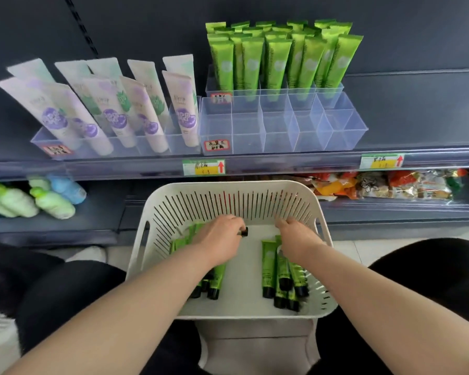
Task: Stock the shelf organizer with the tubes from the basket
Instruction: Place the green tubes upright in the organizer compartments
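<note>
Shelf organizer (282,136) stands beyond the basket (228,185); my left grip (220,238) clasps a tube (243,231), cap shelfward; right grip's (295,238) hold unclear.

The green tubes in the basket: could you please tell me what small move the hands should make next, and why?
Probably lift the left hand out of the basket with the black-capped tube it seems to grip, towards the front row of the clear organizer, which stands empty while green tubes fill the rows behind. The right hand rests on other tubes; its grip is unclear.
</note>
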The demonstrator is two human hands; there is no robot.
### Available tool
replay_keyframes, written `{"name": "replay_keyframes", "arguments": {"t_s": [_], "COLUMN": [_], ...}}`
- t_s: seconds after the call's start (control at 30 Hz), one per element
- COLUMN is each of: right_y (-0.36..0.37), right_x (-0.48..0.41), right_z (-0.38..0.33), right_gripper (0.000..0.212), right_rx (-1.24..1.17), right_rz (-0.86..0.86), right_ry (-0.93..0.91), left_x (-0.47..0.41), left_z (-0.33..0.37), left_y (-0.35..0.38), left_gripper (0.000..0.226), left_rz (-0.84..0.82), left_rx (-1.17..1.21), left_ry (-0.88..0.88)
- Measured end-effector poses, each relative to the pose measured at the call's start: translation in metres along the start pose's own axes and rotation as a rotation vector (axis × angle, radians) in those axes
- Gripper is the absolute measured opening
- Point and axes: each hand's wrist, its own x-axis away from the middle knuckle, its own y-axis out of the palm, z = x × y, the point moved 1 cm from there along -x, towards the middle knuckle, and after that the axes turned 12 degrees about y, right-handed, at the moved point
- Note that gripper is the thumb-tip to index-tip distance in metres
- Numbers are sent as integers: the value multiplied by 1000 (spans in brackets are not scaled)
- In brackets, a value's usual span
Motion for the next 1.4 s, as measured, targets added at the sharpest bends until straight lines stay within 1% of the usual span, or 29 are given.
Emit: {"name": "replay_keyframes", "arguments": {"t_s": [0.07, 0.13, 0.27, 0.37, 0.43, 0.57, 0.7, 0.73, 0.8, 0.9, 1.0, 1.07, 1.13, 1.3, 1.4], "right_y": [13, 24, 37, 38, 36, 28, 2, -8, -32, -60, -64, -63, -63, -60, -54], "right_x": [-7, -13, -25, -33, -35, -28, -13, -10, -4, 8, 15, 12, 5, -6, -4], "right_z": [1, -1, -6, -10, -14, -22, -25, -23, -15, 0, 11, 14, 15, 19, 24], "right_gripper": [48, 46, 54, 40, 36, 36, 55, 56, 51, 42, 38, 39, 40, 43, 48], "right_rx": [51, 111, 149, 140, 132, 4, -110, -121, -143, -203, -136, -68, -27, -30, -28], "right_rz": [-65, -97, -130, -117, -106, -109, -104, -80, -2, 46, 87, 108, 90, 82, 102], "right_ry": [39, 81, 144, 164, 168, 124, 42, 8, -69, -159, -225, -219, -207, -230, -269], "left_x": [1, 0, -3, -7, -8, -8, -14, -17, -25, -34, -42, -48, -56, -78, -86], "left_z": [-6, -11, -20, -24, -27, -32, -33, -33, -33, -30, -25, -21, -15, -4, 0], "left_y": [11, 18, 28, 32, 36, 42, 51, 53, 60, 71, 78, 82, 86, 98, 109], "left_gripper": [28, 29, 29, 29, 30, 30, 32, 33, 34, 36, 42, 47, 50, 50, 51], "left_rz": [-17, -30, -38, -49, -52, -67, -116, -132, -163, -213, -241, -277, -334, -415, -451], "left_rx": [42, 78, 102, 113, 114, 112, 124, 132, 174, 224, 241, 237, 201, 142, 90], "left_ry": [-30, -49, -56, -59, -65, -77, -103, -129, -186, -187, -187, -173, -134, -64, -92]}}
